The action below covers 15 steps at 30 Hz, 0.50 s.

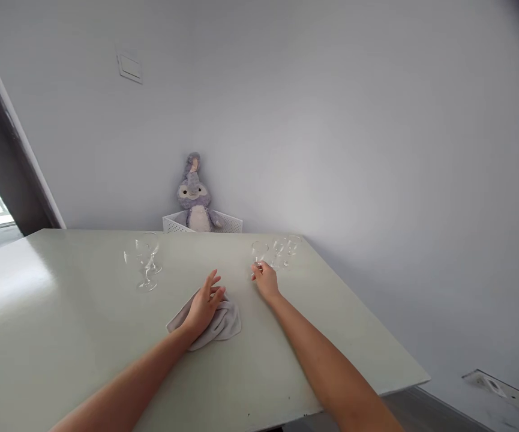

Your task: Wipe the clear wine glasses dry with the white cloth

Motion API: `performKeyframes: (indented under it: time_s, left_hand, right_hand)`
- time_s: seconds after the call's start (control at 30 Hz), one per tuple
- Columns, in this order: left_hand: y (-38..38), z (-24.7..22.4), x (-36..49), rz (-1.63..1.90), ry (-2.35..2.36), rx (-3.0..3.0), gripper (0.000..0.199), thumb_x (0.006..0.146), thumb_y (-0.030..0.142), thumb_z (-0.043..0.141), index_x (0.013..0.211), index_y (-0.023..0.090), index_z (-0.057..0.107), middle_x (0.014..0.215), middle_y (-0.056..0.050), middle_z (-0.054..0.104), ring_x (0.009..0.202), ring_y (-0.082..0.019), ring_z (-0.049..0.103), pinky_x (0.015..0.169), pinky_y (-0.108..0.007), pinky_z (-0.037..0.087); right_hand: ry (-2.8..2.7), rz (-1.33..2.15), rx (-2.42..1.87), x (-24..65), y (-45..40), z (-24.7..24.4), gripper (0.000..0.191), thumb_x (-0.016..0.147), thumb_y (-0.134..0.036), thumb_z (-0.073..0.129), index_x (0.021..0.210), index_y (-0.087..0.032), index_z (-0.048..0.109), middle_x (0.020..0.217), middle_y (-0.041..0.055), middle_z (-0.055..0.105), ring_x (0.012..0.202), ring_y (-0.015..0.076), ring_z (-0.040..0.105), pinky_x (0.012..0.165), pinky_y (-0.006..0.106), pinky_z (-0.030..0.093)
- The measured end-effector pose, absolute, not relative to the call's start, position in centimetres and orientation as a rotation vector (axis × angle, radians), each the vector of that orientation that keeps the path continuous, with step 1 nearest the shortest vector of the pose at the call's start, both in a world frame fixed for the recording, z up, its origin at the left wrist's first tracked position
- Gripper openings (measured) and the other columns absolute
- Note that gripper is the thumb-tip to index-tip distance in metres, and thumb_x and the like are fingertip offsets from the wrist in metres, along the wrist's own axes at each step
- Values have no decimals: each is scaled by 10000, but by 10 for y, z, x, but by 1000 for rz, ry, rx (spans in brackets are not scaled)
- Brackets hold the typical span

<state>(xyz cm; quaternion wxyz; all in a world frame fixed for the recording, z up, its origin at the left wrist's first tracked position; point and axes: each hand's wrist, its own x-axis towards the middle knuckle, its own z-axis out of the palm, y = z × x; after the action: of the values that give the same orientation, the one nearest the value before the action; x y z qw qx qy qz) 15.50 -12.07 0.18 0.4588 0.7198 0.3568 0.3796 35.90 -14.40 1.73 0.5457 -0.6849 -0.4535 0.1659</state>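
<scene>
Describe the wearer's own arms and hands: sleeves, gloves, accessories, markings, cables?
Left hand and right hand are ungloved. Left forearm and right forearm show no sleeves within frame. No watch, bracelet, cable or clear marking visible. No rings seen, though some fingers are partly hidden.

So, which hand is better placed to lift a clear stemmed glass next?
Probably the right hand: its fingers are curled around the lower part of a clear stemmed glass. The left hand lies open over a crumpled light-grey fabric cloth, touching no glass.
</scene>
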Motion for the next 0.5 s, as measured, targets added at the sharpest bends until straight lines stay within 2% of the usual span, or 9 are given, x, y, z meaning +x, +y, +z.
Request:
performKeyframes:
  time_s: [0.13,0.3,0.5]
  left_hand:
    - [-120,3,154,958,857,1695,511,826,439,404,1296,278,286,1224,-88,489,939,-156,578,720,-287,512]
    - [-119,0,155,977,833,1649,482,813,434,434,1255,265,344,1173,-83,526,896,-150,591,715,-291,509]
    - [-122,3,154,990,814,1630,427,829,418,409,1222,253,378,1126,-76,550,882,-147,590,704,-291,505]
  right_hand:
    - [-1057,361,-1678,373,-129,13,222,725,-334,485,845,-172,580,714,-4,623,504,117,570,601,263,434]
    - [-1030,320,-1699,385,-112,7,270,724,-356,462,856,-148,571,688,2,613,506,125,571,591,267,439]
    - [-1005,288,-1697,391,-106,4,296,700,-367,472,868,-143,569,751,19,618,502,117,560,605,275,444]
